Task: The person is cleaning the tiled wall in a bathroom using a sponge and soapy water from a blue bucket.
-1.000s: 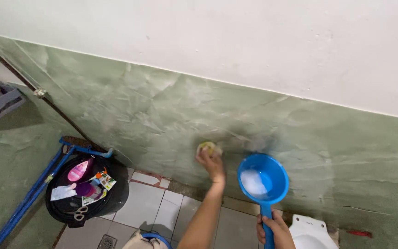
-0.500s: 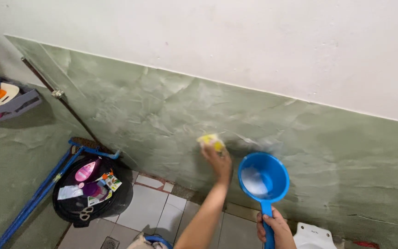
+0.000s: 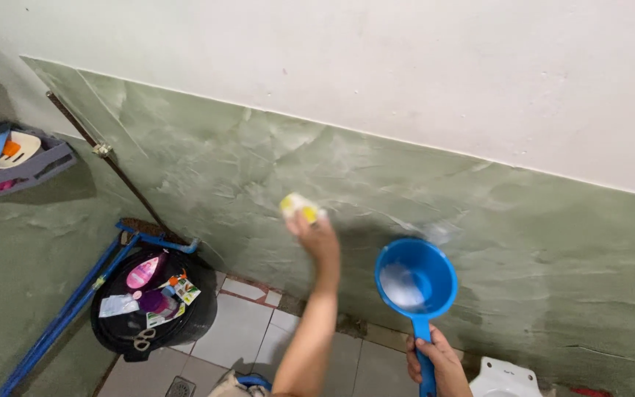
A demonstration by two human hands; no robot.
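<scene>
Shelf (image 3: 34, 165) on the left wall, grey plastic, holds small items. Below it a black bin (image 3: 152, 312) full of packets and scissors, with blue mop poles (image 3: 75, 301) leaning at its 9 o'clock.

Left hand (image 3: 316, 239) clenched on a yellow sponge (image 3: 299, 207), pressed to the green marbled wall panel (image 3: 479, 213). The sponge has moved up and left over the last second, so the scrubbed patch is spreading toward 10 o'clock.

Right hand (image 3: 435, 360) grips the handle of a round blue plastic dipper (image 3: 416, 278) holding foamy water, at the sponge's 4 o'clock. It has barely moved.
</scene>
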